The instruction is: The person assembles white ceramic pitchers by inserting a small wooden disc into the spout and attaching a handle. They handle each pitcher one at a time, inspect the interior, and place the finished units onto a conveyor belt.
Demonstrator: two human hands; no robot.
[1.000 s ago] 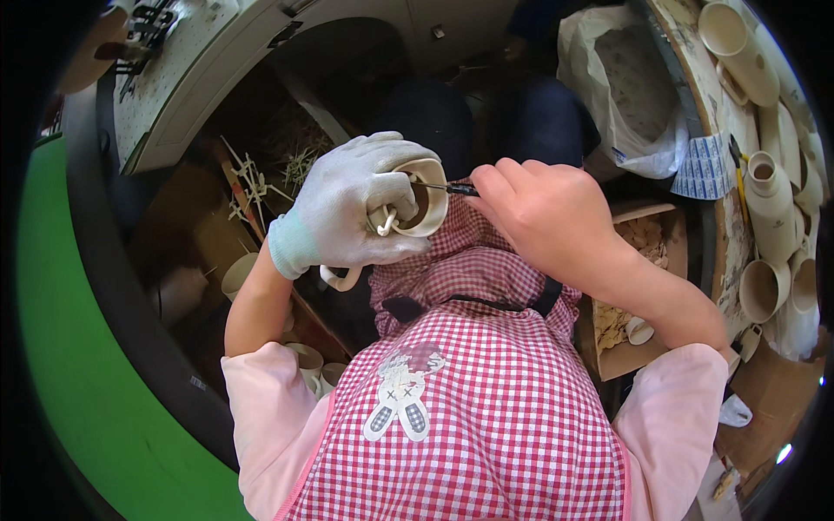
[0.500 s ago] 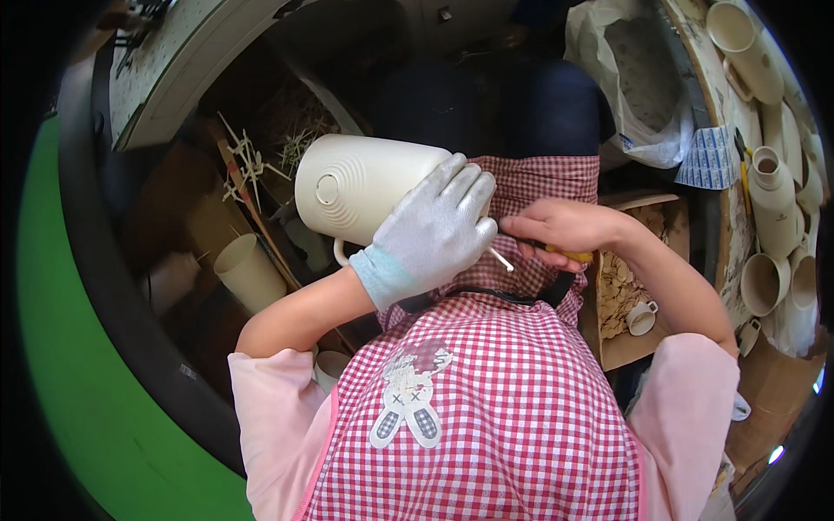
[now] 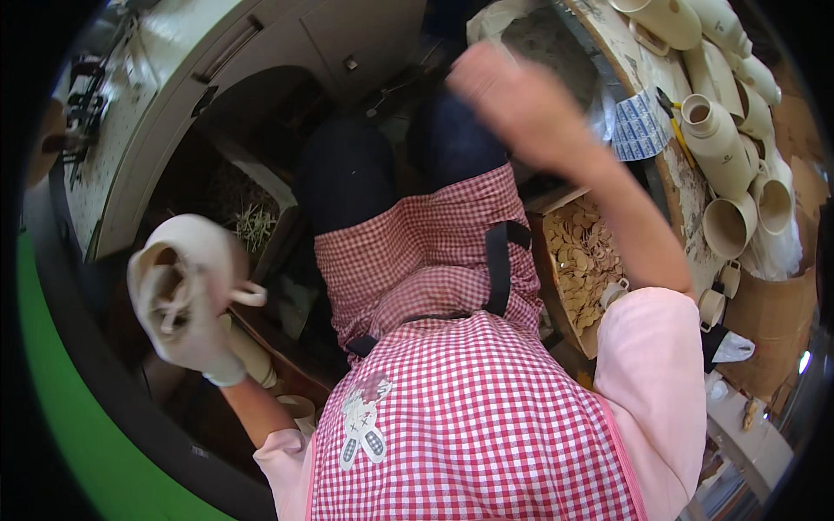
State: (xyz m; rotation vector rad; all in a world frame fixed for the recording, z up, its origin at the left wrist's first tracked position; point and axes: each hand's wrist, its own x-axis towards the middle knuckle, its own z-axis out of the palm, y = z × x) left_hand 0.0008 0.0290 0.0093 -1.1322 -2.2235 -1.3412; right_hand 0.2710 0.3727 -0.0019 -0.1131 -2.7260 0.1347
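At the left, my left hand [image 3: 195, 326], in a whitish work glove, grips a cream plastic jug [image 3: 195, 239] by its open end. The jug's opening is turned toward me, and its small loop handle [image 3: 249, 295] sticks out to the right. Motion blurs both jug and glove, so the inside of the rim is unclear. My bare right hand [image 3: 521, 100] is up at the top right, before a whitish plastic bag [image 3: 495, 22]. Its fingers are smeared by movement, and no tool can be made out in it.
A box of cream plastic scraps [image 3: 578, 247] stands right of my lap. On the worn bench [image 3: 599, 26] lie several cream bottle bodies [image 3: 719, 143], a yellow-handled tool [image 3: 680, 143] and a blue-and-white sheet [image 3: 643, 128]. Another cream container [image 3: 252, 352] stands low at the left.
My left hand has carried the jug from above my lap to the left and turned its opening toward me. My right hand has left the jug and swung upward; its yellow-handled tool no longer shows.
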